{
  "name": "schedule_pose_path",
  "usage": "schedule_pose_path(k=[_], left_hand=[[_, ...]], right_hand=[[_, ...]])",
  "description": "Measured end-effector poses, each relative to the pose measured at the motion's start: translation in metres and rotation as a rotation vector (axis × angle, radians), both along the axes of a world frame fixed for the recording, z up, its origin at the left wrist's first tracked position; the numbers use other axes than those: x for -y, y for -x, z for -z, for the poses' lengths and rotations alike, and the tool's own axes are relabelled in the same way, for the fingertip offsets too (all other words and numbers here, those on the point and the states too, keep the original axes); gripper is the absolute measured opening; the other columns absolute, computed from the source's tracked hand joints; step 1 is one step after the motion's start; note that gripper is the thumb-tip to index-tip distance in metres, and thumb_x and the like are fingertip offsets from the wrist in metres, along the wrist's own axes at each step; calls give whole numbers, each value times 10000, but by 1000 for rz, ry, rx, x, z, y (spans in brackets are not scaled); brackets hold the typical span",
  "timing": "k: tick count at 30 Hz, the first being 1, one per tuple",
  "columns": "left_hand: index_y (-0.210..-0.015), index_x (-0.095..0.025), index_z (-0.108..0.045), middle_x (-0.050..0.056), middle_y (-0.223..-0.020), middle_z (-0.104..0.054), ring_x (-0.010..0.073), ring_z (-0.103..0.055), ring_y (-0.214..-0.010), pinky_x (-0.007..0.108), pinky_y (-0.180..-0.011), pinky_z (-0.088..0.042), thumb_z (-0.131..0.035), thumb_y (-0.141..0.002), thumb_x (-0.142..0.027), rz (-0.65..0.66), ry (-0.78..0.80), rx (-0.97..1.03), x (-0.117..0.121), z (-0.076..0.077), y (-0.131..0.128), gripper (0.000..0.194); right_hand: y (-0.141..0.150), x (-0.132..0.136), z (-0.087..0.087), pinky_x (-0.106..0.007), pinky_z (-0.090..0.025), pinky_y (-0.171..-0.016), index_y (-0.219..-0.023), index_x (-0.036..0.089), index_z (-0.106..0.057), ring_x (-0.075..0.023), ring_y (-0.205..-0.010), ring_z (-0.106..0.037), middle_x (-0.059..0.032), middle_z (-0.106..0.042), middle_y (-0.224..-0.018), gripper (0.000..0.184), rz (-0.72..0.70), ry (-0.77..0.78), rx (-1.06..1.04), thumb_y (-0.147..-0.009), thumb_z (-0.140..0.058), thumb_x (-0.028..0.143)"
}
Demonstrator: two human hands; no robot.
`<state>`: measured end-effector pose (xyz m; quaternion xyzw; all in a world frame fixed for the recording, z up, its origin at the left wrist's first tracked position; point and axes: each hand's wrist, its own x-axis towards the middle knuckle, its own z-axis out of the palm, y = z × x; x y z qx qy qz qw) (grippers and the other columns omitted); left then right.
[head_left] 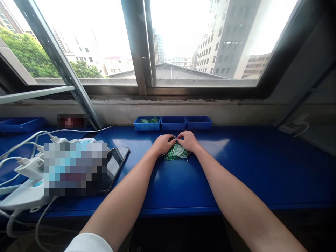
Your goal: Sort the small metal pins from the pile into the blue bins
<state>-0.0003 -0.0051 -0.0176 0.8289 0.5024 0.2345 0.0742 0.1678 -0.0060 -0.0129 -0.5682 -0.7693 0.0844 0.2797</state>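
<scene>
A small heap of green and whitish pieces (177,153) lies on the blue tabletop (181,189), with thin metallic bits poking out at its edges. At the far left side of the heap is my left hand (163,143), its fingers curled and thumb drawn in. My right hand (187,140) meets it from the other side, thumb and forefinger pinched together. The two sets of fingertips nearly touch above the back of the heap. Whatever they pinch is too small to make out.
Three blue bins stand by the wall: the left bin (147,127) holds green pieces, beside the middle bin (173,126) and right bin (198,126). At left lie a phone (119,159) and a white power strip (23,196) with cables. A metal post (86,105) rises behind.
</scene>
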Motion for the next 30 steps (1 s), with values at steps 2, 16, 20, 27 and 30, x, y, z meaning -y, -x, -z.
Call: schedule_pose_path(k=[2,16,20,27,30], left_hand=[[-1096,-221,-641,52,-1111,-652,242,-589,-1012,295,-854,-449,-447,-852,-422,-1,7,-5,-1,0,0,371],[-1008,-214,-655,50,-1001,-682,222,-614,-917,275,-760,-465,-443,-845,-420,31,30,12,3,-5,0,338],[-1027,-199,-644,62,-1020,-674,230,-605,-937,282,-762,-465,-462,-832,-419,23,22,27,1,-4,-1,346],[-1005,-191,-648,71,-1004,-673,229,-607,-919,291,-778,-471,-481,-826,-411,-2,36,49,0,-3,-2,328],[-1001,-183,-645,79,-1001,-666,233,-603,-925,298,-788,-474,-492,-821,-421,-6,29,51,0,-4,-2,335]], right_hand=[[1,-1,1,-298,-414,-822,-840,197,-699,-203,-913,-554,-64,-653,-936,183,-13,1,-1,-759,-544,254],[1,-3,3,-278,-411,-811,-809,185,-719,-196,-901,-555,-73,-646,-942,197,-8,-9,29,-785,-541,266],[2,-3,1,-281,-412,-807,-777,169,-715,-194,-879,-560,-85,-637,-932,180,1,3,44,-774,-551,243],[3,-2,1,-276,-416,-791,-756,164,-687,-201,-915,-552,-97,-620,-959,196,-22,-7,54,-814,-515,236],[4,-1,1,-286,-405,-800,-770,160,-667,-207,-928,-539,-102,-619,-944,204,-3,-9,44,-835,-496,251]])
